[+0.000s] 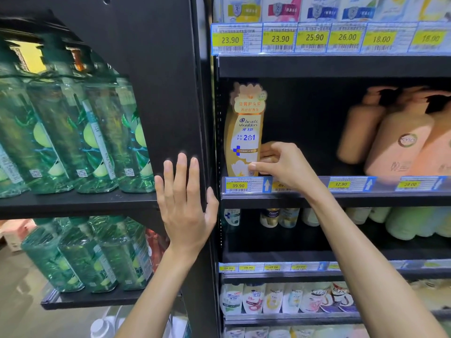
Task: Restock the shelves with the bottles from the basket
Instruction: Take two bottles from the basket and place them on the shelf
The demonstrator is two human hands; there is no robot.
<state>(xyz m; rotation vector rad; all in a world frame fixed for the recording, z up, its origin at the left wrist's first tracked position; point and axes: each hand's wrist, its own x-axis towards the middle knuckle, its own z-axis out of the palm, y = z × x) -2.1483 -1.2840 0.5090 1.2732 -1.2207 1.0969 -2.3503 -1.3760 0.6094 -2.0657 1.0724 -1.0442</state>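
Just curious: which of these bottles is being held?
The tall golden shampoo bottle at the left end, pinched by the right hand; the peach pump bottles stand apart.

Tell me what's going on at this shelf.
A person is restocking. Their right hand pinches the lower part of a gold shampoo bottle, which stands upright at the left end of the shelf, above the 39.90 price tag. Their left hand rests flat, fingers straight, on the black upright panel beside it. Peach pump bottles stand further right on the same shelf. The basket is not in view.
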